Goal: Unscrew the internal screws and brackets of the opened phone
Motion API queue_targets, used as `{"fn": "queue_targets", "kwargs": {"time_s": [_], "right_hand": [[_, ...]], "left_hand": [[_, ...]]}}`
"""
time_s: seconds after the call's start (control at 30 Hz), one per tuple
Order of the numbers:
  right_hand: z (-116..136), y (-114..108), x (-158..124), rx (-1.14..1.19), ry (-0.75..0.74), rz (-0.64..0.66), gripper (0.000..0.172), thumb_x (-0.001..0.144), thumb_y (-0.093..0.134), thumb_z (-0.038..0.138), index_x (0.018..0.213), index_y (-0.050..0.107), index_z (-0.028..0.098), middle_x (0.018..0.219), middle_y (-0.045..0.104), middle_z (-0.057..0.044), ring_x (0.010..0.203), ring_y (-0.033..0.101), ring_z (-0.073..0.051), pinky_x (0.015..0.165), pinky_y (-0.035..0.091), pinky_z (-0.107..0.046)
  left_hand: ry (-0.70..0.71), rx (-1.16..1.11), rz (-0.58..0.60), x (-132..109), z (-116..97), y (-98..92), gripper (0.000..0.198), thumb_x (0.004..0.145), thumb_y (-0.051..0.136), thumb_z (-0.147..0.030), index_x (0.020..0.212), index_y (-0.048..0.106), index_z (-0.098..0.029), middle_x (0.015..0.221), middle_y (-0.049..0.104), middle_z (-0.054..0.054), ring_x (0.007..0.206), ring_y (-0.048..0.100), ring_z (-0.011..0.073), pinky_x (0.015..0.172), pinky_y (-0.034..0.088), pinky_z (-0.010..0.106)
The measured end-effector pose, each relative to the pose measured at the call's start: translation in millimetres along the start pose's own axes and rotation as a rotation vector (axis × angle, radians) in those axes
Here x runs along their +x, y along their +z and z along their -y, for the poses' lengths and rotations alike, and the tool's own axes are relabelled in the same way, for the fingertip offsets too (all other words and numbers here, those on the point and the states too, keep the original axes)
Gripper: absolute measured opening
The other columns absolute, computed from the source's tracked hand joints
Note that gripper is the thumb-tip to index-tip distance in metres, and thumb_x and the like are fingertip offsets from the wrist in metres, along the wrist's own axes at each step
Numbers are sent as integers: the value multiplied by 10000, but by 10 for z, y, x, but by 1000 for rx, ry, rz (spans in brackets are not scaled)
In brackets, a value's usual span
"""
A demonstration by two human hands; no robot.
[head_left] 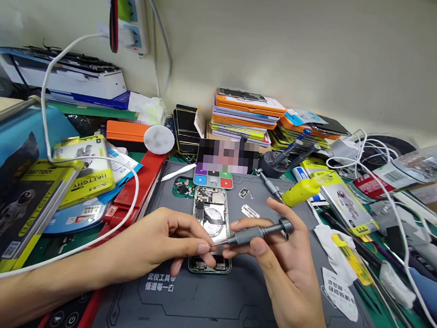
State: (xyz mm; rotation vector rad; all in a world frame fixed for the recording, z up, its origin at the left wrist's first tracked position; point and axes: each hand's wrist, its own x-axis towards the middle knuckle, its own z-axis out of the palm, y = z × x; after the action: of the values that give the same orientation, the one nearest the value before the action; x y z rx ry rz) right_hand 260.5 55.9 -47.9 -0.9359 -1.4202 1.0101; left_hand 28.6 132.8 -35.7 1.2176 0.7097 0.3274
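Note:
Across my right hand (293,272) lies a grey precision screwdriver (250,234), gripped between the fingers and thumb, its thin tip pointing left. At that tip, the thumb and index finger of my left hand (169,239) are pinched together. Whatever they pinch, if anything, is too small to make out. Beneath both hands an opened phone (205,197) rests on the grey work mat (205,311), its inner parts exposed. My fingers cover part of its lower half. Close to its upper right are a razor blade (250,211) and small metal parts (245,193).
A white pry tool (179,172) lies behind the phone, left of a screwdriver stand (274,163). A yellow bottle (303,190) stands to the right. Battery packages (88,168) and a white cable (136,197) crowd the left. Stacked boxes (245,118) line the wall.

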Motion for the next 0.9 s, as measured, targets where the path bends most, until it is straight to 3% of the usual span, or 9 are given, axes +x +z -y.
{"fn": "queue_targets", "kwargs": {"time_s": [0.67,0.9], "right_hand": [[1,-9,-3,9,3,15,386,1226,399,257,1583,254,272,1288,557,-130,946,715,-130,927,660,-222],[4,-6,12,33,12,32,399,1223,384,233,1592,240,276,1276,559,-128,957,712,-138,915,664,-237]], "left_hand": [[22,12,-13,-12,-9,21,240,998,746,-361,1032,767,-124,1040,803,62,754,609,80,617,476,150],[26,34,-6,-15,-58,34,226,1033,697,-328,1023,750,-108,1040,799,48,665,541,41,620,475,142]]}}
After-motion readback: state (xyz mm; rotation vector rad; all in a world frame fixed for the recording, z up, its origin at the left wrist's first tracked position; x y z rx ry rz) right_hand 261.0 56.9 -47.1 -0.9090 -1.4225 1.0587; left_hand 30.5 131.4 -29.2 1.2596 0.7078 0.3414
